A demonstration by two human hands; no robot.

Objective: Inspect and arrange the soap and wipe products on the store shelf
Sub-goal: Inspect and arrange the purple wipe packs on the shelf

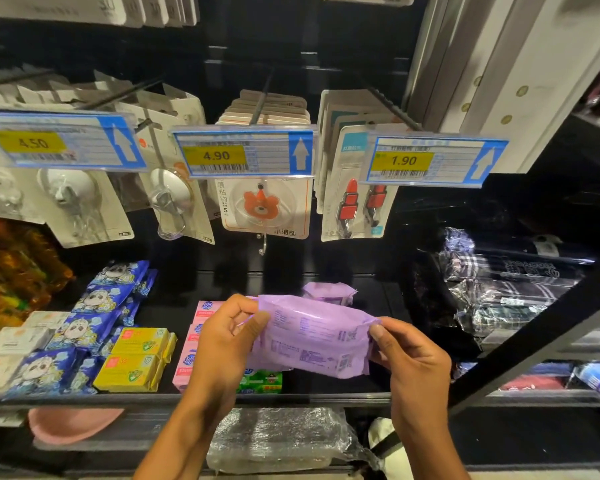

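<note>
I hold a purple wipe pack (312,337) above the black shelf (343,398), its printed back facing me. My left hand (226,337) grips its left end and my right hand (409,362) pinches its right end. A second purple pack (328,292) lies further back on the shelf. Pink soap boxes (196,336) sit just left of my left hand, partly hidden by it. Yellow soap boxes (136,358) and blue wipe packs (94,320) lie further left. A green soap box (262,381) shows under the held pack.
Hook packs hang on pegs above, behind price tags 4.50 (59,142), 4.90 (243,154) and 1.90 (430,161). White boxes (11,344) sit at far left. Wrapped dark items (506,285) fill the shelf to the right. A pink dish (70,424) and plastic-wrapped bundle (278,438) lie below.
</note>
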